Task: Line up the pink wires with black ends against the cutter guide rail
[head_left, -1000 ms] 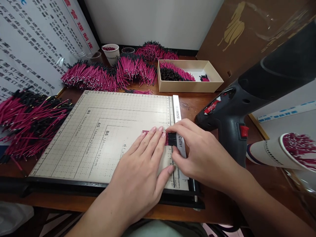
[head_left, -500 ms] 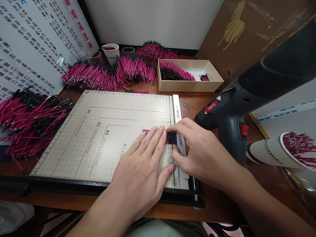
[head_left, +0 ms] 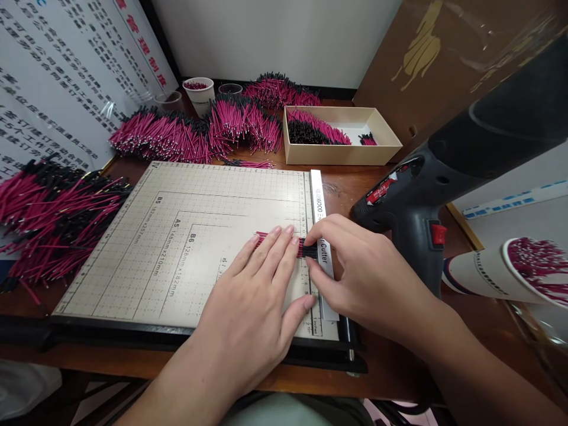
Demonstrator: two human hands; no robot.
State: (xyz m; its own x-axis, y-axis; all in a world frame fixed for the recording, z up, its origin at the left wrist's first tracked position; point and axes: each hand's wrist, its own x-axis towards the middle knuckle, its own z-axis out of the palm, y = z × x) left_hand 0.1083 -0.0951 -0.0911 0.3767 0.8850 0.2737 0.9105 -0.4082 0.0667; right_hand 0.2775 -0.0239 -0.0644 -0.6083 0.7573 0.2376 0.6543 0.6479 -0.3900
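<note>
The left hand [head_left: 255, 307] lies flat, fingers spread, pressing a row of pink wires [head_left: 284, 244] on the cutting board [head_left: 177, 248]. The right hand [head_left: 368, 278] has slid its pinched fingertips closer onto the black wire ends at the cutter rail [head_left: 320, 219], squaring them up.

Heaps of pink-and-black wire pieces [head_left: 177, 133] are lying along the brown wooden table [head_left: 355, 183], a shallow tan cardboard box [head_left: 341, 155] sitting beside a black heat gun [head_left: 426, 195]; white paper cups [head_left: 199, 94] are standing behind.

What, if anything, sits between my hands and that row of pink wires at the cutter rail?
Nothing visible: the left hand lies flat on the row of pink wires, and the right hand touches their black ends beside the cutter rail.
</note>
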